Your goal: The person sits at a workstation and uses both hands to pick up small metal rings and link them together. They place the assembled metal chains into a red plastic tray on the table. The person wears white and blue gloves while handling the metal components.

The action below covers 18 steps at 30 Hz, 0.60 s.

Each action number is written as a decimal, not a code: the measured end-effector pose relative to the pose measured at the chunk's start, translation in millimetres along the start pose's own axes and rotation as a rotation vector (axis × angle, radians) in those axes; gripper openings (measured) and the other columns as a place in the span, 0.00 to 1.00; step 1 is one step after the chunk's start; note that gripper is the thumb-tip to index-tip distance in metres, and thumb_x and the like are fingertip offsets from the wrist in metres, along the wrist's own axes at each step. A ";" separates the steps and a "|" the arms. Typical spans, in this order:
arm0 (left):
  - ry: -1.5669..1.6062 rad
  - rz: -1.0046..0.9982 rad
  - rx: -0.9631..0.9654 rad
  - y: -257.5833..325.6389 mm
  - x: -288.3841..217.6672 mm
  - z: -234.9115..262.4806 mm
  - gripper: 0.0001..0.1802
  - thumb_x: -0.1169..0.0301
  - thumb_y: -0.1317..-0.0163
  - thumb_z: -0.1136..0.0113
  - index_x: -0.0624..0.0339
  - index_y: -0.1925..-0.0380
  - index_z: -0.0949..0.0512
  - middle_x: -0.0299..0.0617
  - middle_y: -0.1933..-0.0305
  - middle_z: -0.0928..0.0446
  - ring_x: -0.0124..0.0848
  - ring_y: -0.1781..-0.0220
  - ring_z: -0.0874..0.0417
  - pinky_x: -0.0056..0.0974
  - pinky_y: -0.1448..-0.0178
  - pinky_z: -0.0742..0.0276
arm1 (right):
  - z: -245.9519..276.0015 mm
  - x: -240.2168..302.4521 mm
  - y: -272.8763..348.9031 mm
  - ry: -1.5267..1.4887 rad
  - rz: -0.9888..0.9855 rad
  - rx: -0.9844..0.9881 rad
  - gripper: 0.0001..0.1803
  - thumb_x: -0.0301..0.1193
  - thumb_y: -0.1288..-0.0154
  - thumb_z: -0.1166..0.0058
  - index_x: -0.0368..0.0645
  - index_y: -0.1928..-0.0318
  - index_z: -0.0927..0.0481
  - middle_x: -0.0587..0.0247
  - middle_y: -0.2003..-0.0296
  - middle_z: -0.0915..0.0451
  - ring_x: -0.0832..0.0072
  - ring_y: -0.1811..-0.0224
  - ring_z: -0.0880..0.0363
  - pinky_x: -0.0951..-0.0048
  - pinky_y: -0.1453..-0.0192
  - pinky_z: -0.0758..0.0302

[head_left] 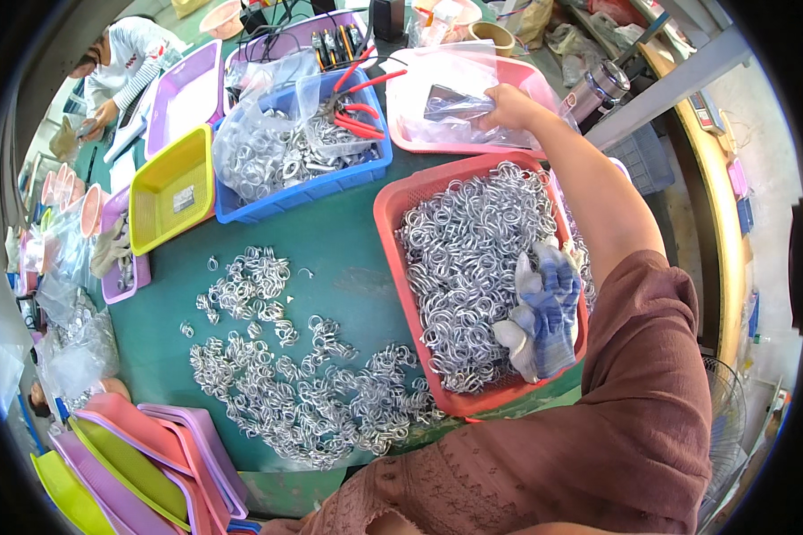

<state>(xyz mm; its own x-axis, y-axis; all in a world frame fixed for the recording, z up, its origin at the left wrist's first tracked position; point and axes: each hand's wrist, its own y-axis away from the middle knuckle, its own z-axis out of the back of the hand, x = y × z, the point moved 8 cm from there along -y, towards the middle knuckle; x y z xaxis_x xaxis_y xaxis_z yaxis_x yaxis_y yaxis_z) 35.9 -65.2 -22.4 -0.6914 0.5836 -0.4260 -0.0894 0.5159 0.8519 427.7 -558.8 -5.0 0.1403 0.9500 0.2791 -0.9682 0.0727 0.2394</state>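
Note:
My right hand [509, 109] reaches far forward over a pink tray [407, 132]. Its fingers are closed on the near end of a dark, flat smartphone [455, 102], among clear plastic and white sheets. My left hand is out of view. Below my right arm stands a red basket [391, 234] heaped with silvery metal rings [473, 267]. A blue-and-white work glove [549, 312] lies on those rings. Many more loose rings [303, 406] are spread over the green tabletop [348, 241] to the left of the basket.
A blue basket [303, 194] holds metal parts, clear bags and red-handled pliers [357, 120]. Beside it are a yellow tray [147, 201] and a purple tray [156, 125]. Stacked trays [143, 446] lean at lower left. A steel flask [598, 87] stands far right. Another person [129, 62] sits far left.

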 end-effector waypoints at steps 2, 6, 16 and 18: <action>-0.008 -0.001 0.004 -1.1 0.1 -0.1 0.15 0.73 0.38 0.44 0.64 0.51 0.24 0.38 0.52 0.23 0.25 0.51 0.25 0.31 0.46 0.30 | -2.2 -13.5 -0.8 -0.220 0.040 -0.041 0.27 0.33 0.58 0.28 0.37 0.54 0.19 0.59 0.66 0.16 0.70 0.64 0.18 0.68 0.52 0.26; -0.009 -0.012 0.004 0.4 1.1 -2.7 0.15 0.73 0.38 0.44 0.64 0.52 0.24 0.38 0.52 0.22 0.25 0.52 0.25 0.31 0.46 0.30 | 10.9 2.6 6.3 -0.537 0.048 -0.063 0.24 0.27 0.54 0.30 0.37 0.53 0.19 0.62 0.64 0.16 0.76 0.62 0.20 0.71 0.52 0.26; -0.017 -0.055 -0.004 14.4 12.9 -2.5 0.14 0.72 0.38 0.43 0.64 0.53 0.23 0.38 0.54 0.22 0.25 0.53 0.25 0.31 0.47 0.29 | 1.8 45.5 -0.7 -0.932 0.063 -0.020 0.29 0.30 0.54 0.28 0.36 0.49 0.21 0.62 0.59 0.17 0.75 0.59 0.20 0.72 0.50 0.27; -0.009 -0.058 -0.008 17.1 17.1 -2.6 0.14 0.72 0.38 0.43 0.64 0.53 0.23 0.37 0.54 0.22 0.25 0.53 0.24 0.31 0.48 0.29 | -0.4 50.9 0.3 -0.879 0.041 -0.042 0.30 0.30 0.55 0.28 0.35 0.49 0.21 0.61 0.59 0.17 0.75 0.59 0.20 0.72 0.50 0.27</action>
<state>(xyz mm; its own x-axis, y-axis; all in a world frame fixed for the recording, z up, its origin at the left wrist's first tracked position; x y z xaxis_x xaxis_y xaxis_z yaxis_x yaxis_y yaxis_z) 20.7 -48.1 -14.3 -0.6786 0.5584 -0.4771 -0.1350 0.5437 0.8284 434.4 -510.3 8.9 0.1973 0.3759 0.9054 -0.9803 0.0716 0.1839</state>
